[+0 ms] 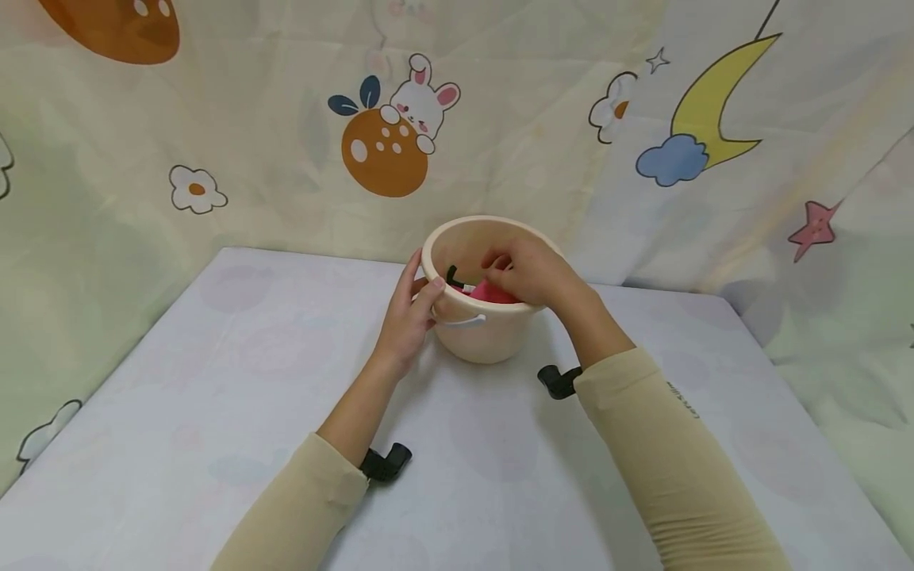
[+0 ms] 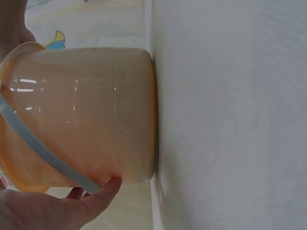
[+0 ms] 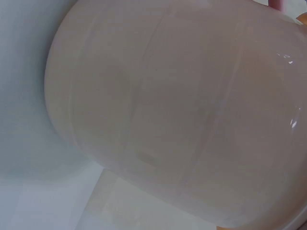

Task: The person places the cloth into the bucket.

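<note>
A cream plastic bucket (image 1: 481,337) stands upright on the white-covered table, its pale handle (image 1: 462,321) hanging down at the front. My left hand (image 1: 405,321) grips the bucket's left side near the rim; in the left wrist view the thumb of the left hand (image 2: 72,208) presses the wall by the handle. My right hand (image 1: 531,274) reaches over the rim into the bucket, its fingers curled at a pink-red, cloth-like item (image 1: 493,293). Beside that item, a thin black hooked piece (image 1: 452,275) shows inside. The bucket wall (image 3: 158,105) fills most of the right wrist view and hides the right fingers.
The table (image 1: 214,396) spreads out around the bucket. Behind it hangs a printed cloth backdrop (image 1: 271,119), close to the bucket's far side. Black wrist mounts (image 1: 385,464) stick out from both beige sleeves (image 1: 293,507).
</note>
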Demonstrator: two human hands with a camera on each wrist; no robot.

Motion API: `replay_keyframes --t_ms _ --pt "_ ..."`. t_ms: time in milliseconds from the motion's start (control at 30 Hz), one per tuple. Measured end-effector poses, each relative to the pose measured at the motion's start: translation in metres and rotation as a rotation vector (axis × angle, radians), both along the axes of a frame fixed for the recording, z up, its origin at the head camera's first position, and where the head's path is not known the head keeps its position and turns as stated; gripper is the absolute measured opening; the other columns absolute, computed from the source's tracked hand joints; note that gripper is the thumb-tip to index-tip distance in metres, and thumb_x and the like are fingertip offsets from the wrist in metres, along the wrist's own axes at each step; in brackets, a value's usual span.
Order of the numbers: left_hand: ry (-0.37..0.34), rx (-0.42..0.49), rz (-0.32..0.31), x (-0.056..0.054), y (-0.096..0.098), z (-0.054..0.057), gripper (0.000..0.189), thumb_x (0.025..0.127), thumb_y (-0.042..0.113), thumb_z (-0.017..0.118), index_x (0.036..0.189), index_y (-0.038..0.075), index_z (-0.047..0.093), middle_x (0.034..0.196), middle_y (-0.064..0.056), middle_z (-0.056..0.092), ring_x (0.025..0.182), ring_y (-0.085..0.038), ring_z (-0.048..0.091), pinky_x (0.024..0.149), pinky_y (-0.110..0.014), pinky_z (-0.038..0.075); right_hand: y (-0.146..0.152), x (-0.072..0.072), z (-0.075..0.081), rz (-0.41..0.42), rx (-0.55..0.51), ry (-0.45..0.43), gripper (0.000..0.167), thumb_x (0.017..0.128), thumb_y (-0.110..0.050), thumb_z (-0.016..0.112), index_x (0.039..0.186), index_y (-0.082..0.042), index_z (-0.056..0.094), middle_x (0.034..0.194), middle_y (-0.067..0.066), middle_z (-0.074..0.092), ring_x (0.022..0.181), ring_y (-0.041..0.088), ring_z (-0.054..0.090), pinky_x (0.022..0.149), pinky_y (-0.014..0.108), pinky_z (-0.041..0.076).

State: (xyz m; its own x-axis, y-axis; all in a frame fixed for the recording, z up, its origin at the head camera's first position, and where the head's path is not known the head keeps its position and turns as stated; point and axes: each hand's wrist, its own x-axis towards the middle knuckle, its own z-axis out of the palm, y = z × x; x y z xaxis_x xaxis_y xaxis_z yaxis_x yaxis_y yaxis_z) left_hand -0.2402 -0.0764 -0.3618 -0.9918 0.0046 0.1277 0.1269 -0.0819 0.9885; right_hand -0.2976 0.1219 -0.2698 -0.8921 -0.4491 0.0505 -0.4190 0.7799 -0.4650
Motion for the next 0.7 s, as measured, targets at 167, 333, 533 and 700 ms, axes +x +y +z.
replay_keyframes --t_ms 167,333,533,700 --pt "-0.007 -0.025 0.014 -0.001 -0.001 -0.001 0.066 0.102 0.041 0.055 0.162 0.039 0.027 0.151 -0.015 0.049 0.131 -0.027 0.052 0.104 -0.055 0.045 0.003 0.003 -0.002 -0.037 -0.042 0.039 0.023 0.099 -0.021 0.060 0.114 -0.010 0.073 0.115 0.010 0.072 0.109 0.028 0.065 0.097 0.046 0.053" --pt "-0.014 -0.042 0.023 0.000 -0.001 -0.001 0.065 0.103 0.042 0.053 0.162 0.039 0.028 0.150 -0.012 0.050 0.131 -0.027 0.052 0.104 -0.052 0.045 0.005 0.011 -0.005 -0.049 -0.130 0.178 0.020 0.099 -0.019 0.060 0.108 -0.009 0.075 0.107 0.008 0.074 0.101 0.027 0.066 0.094 0.044 0.054" --pt "-0.016 -0.051 0.024 0.001 0.001 0.000 0.065 0.102 0.044 0.054 0.162 0.038 0.028 0.147 -0.009 0.052 0.130 -0.026 0.053 0.102 -0.049 0.046 0.011 0.020 -0.012 -0.124 -0.247 0.376 0.024 0.099 -0.015 0.059 0.110 -0.004 0.077 0.109 0.011 0.074 0.105 0.031 0.065 0.095 0.048 0.052" --pt "-0.020 -0.075 0.026 0.004 -0.001 0.003 0.066 0.103 0.045 0.051 0.163 0.035 0.024 0.148 -0.010 0.051 0.131 -0.027 0.052 0.104 -0.052 0.043 0.019 0.027 -0.017 -0.177 -0.327 0.506 0.023 0.097 -0.012 0.059 0.108 -0.003 0.077 0.109 0.013 0.072 0.108 0.033 0.061 0.094 0.051 0.049"
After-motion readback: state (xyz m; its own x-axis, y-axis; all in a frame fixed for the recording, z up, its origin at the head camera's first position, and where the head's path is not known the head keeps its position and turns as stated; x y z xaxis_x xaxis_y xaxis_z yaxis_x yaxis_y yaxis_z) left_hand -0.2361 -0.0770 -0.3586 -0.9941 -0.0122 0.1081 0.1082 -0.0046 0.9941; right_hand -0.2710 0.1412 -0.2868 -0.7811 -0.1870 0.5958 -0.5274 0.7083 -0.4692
